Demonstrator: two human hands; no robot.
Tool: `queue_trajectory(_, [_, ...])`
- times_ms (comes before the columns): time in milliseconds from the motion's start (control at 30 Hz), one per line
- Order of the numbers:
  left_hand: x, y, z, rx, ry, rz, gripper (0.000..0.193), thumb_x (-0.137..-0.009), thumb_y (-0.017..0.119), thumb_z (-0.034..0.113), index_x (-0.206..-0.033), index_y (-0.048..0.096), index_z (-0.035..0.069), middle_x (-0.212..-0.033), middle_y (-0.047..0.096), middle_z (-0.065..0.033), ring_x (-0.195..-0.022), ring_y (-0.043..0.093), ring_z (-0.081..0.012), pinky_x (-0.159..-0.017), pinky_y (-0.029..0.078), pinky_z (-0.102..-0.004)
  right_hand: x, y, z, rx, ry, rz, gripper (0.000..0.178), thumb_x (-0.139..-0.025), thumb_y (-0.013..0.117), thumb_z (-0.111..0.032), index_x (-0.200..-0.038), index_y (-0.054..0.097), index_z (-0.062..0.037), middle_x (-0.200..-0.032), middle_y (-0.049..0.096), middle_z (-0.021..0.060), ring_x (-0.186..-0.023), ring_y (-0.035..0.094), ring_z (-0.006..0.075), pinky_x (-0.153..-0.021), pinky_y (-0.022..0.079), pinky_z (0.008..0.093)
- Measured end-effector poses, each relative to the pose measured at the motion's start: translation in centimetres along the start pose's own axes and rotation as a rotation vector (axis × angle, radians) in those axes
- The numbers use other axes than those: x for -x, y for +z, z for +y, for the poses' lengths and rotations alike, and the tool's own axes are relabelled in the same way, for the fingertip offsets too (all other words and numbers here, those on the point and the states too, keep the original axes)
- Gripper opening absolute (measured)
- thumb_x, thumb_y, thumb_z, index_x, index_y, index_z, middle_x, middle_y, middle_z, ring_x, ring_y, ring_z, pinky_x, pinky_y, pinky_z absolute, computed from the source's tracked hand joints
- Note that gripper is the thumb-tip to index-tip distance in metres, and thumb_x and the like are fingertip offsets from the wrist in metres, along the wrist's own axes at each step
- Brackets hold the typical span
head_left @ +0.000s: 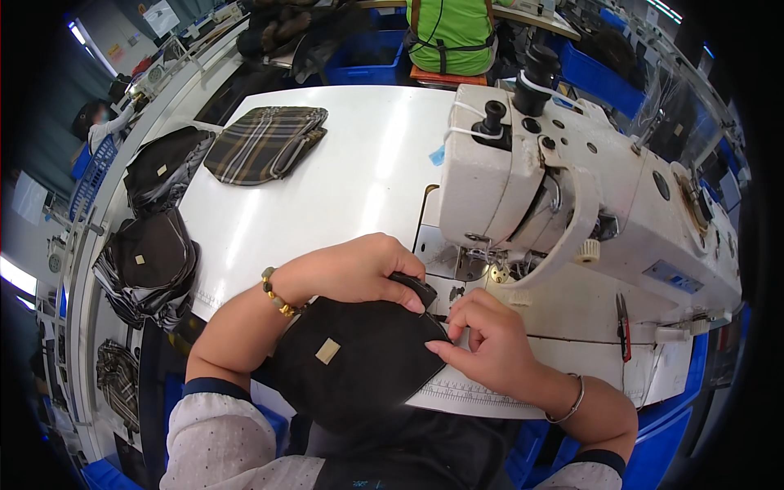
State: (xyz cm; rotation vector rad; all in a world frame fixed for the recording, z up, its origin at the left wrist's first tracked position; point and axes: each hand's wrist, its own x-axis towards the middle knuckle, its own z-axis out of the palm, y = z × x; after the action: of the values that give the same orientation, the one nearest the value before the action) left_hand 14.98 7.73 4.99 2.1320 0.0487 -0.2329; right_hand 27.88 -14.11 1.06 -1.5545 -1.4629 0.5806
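Note:
A black fabric piece [367, 371] with curved edges and a small beige label [327, 351] lies over the table's front edge, in front of the sewing machine. My left hand [367, 269] pinches its upper edge between thumb and fingers, where a narrow black strip or fold stands up. At the right corner, my right hand [487, 339] is closed in a pinch on the fabric's edge. Both hands are just in front of the needle area [494, 265], and the fabric is apart from the needle. The underside of the piece is hidden.
The white sewing machine [523, 180] fills the right side. Red-handled thread snips [624, 327] lie beside it. A folded plaid stack [269, 143] rests on the white table [351, 180]. Black labelled bundles [151, 253] hang at its left edge. A person in green [449, 37] sits beyond.

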Motion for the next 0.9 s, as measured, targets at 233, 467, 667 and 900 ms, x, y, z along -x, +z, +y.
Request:
queue_trajectory(233, [0.03, 0.13, 0.05, -0.02, 0.028, 0.011, 0.028, -0.084, 0.077, 0.023, -0.083, 0.064, -0.002, -0.064, 0.055, -0.0138, -0.059, 0.046, -0.0217, -0.06, 0.042, -0.0341, -0.04, -0.06, -0.11, -0.032, 0.059, -0.008, 0.026, -0.073, 0.084, -0.01, -0.086, 0.061, -0.0047, -0.091, 0.062, 0.004, -0.047, 0.042, 0.0036, -0.045, 0.035, 0.0209])
queue_trajectory(467, [-0.29, 0.81, -0.23, 0.021, 0.029, -0.01, 0.03, -0.085, 0.076, 0.025, -0.082, 0.062, -0.002, -0.064, 0.054, -0.0157, -0.059, 0.046, -0.0244, -0.06, 0.042, -0.0353, -0.22, 0.24, -0.38, -0.039, 0.076, -0.059, 0.034, -0.076, 0.082, -0.01, -0.104, 0.064, -0.0045, -0.086, 0.062, 0.002, -0.047, 0.042, 0.0038, -0.045, 0.034, 0.0211])
queue_trajectory(667, [-0.39, 0.76, -0.44, -0.054, 0.038, 0.027, 0.032, -0.087, 0.074, 0.028, -0.081, 0.062, -0.001, -0.065, 0.054, -0.0166, -0.059, 0.045, -0.0282, -0.06, 0.042, -0.0361, 0.14, 0.21, -0.67, 0.099, 0.11, 0.059, 0.032, -0.073, 0.085, -0.011, -0.089, 0.059, -0.005, -0.079, 0.058, 0.0007, -0.046, 0.041, 0.0035, -0.044, 0.033, 0.0222])
queue_trajectory(900, [-0.38, 0.3, -0.44, 0.022, -0.012, 0.057, 0.03, -0.089, 0.074, 0.028, -0.084, 0.065, 0.0, -0.061, 0.053, -0.0126, -0.058, 0.045, -0.0232, -0.06, 0.041, -0.0345, -0.22, -0.23, -0.24, 0.121, 0.038, 0.061, 0.034, -0.071, 0.088, -0.012, -0.078, 0.055, -0.0057, -0.079, 0.058, 0.0008, -0.047, 0.041, 0.0035, -0.045, 0.033, 0.0217])
